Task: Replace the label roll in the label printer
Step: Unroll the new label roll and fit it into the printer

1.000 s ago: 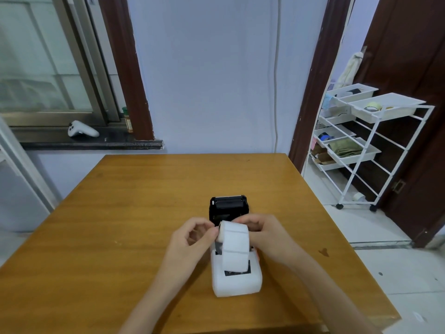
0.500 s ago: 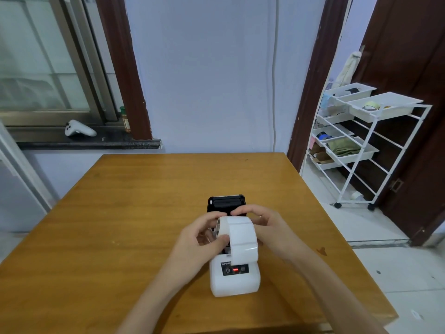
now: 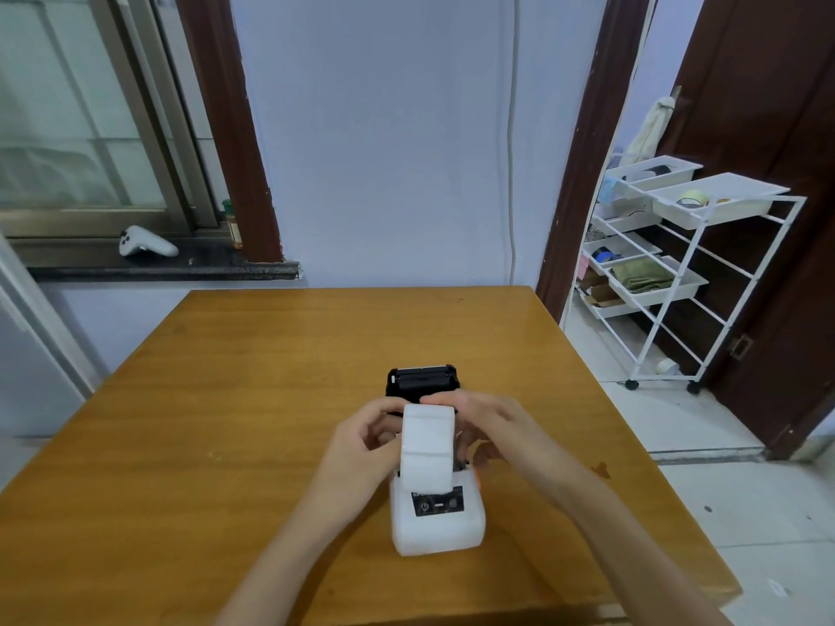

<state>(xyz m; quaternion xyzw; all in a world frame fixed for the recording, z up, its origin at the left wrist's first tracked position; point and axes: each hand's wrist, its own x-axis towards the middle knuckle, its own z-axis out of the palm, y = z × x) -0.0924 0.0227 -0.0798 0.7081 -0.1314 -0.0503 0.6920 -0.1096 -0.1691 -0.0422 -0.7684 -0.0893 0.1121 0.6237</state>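
A small white label printer [image 3: 437, 521] stands near the front of the wooden table [image 3: 253, 399], its black lid [image 3: 422, 382] swung open toward the far side. A white label roll [image 3: 427, 447] sits upright over the printer's open bay. My left hand [image 3: 361, 449] grips the roll's left end and my right hand [image 3: 485, 426] grips its right end and top. Whether the roll rests in the bay or hangs just above it is hidden by the roll itself. The printer's black control panel [image 3: 437, 501] shows below the roll.
A white wire shelf cart [image 3: 668, 268] with trays stands on the floor to the right, by a dark door. On the window sill at the back left lies a white controller [image 3: 147, 244]. The table's right edge is close to my right arm.
Both hands have kept hold of the label roll and shifted it slightly back over the printer's bay, which uncovered the control panel. The printer has stayed in place.
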